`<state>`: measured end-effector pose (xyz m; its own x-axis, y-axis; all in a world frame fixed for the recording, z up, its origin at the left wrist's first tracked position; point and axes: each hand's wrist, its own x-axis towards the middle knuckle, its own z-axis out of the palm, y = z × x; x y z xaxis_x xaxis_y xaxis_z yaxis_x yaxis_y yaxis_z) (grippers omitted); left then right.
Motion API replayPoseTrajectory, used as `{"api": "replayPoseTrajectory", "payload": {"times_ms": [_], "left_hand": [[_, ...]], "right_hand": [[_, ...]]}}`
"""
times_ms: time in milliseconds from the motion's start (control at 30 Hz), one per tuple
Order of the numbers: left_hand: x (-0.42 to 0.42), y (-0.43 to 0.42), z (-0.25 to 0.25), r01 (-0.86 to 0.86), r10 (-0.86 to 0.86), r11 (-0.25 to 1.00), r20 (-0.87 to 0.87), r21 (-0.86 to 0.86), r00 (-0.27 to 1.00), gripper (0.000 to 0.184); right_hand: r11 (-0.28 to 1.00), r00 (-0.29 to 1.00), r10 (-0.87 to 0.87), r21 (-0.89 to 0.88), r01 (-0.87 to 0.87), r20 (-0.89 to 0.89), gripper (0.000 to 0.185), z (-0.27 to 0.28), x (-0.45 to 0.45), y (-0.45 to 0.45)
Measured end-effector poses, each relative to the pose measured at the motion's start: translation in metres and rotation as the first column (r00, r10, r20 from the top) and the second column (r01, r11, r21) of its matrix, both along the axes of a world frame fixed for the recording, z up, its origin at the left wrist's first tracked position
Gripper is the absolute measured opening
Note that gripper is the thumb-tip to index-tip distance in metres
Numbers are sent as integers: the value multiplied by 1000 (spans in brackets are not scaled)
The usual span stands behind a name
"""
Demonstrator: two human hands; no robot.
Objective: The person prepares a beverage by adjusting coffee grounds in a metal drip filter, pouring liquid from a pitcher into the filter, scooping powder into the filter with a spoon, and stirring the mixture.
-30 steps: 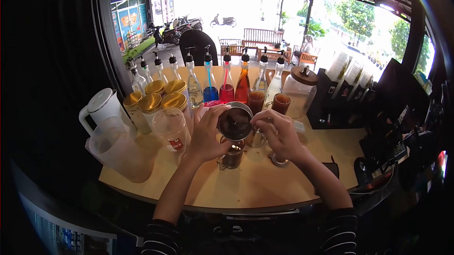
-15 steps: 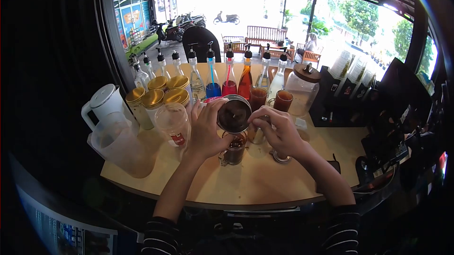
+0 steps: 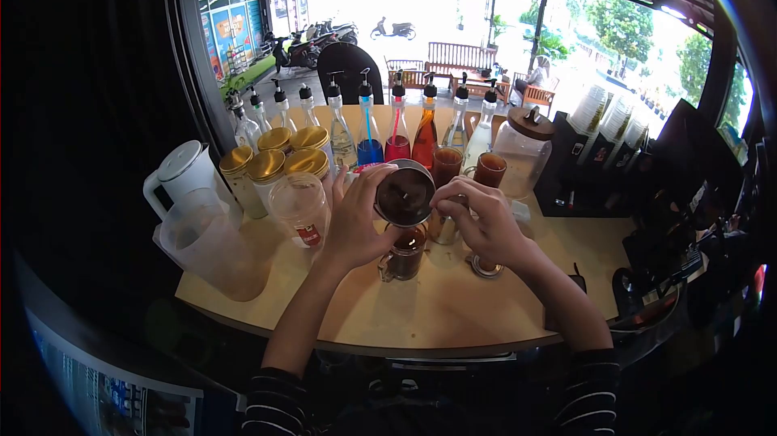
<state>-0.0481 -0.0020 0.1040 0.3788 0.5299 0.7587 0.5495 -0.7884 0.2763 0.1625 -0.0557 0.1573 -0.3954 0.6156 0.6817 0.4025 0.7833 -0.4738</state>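
Note:
My left hand [image 3: 354,222] is wrapped round a round metal cup [image 3: 404,195], whose mouth faces me and shows a dark inside. The cup is tilted above a glass mug [image 3: 403,262] of dark brown liquid on the counter. At the cup's right rim, my right hand [image 3: 479,222] has its fingers pinched together; what they hold, if anything, is hidden. Under that hand sits a small round metal-rimmed item [image 3: 486,267], partly covered. Behind it stands a glass [image 3: 443,230], mostly blocked from view.
Gold-lidded jars [image 3: 265,167], an open clear jar [image 3: 299,213] and plastic pitchers [image 3: 202,234] crowd the left. Pump bottles [image 3: 425,133] line the back, near two brown-filled mugs [image 3: 490,169]. A wooden-lidded jar [image 3: 522,157] and a cup holder [image 3: 583,165] stand right.
The whole view has shifted slightly to the right. Both hands and the metal cup keep nearly the same pose above the mug.

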Motion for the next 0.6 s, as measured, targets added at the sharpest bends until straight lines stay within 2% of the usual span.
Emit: {"api": "replayPoseTrajectory", "payload": {"times_ms": [167, 267, 333, 367, 433, 533, 600], "left_hand": [[2, 5, -7, 70, -69, 998, 69, -8, 995, 77], [0, 8, -8, 107, -107, 994, 43, -17, 993, 78], [-1, 8, -6, 126, -125, 991, 31, -33, 992, 78], [-1, 8, -5, 147, -146, 988, 16, -46, 989, 78], [-3, 9, -4, 155, -155, 986, 15, -60, 988, 75], [-5, 10, -2, 157, -158, 986, -9, -47, 987, 75], [-6, 11, -2, 148, -148, 989, -30, -22, 988, 77]], "right_hand": [[1000, 1000, -4, 30, 4, -4, 8, -2, 0, 2], [1000, 999, -25, -16, 26, 27, 8, -2, 0, 1], [997, 996, 13, -69, -20, -93, 8, -3, -2, 5], [997, 995, 14, -71, -21, -94, 8, -3, -2, 6], [994, 999, 14, -105, -9, 50, 10, 0, 0, 4], [989, 999, -31, -144, 29, -15, 11, 7, 5, 6], [991, 1000, 14, -132, -13, 1, 11, 3, 4, 10]]}}
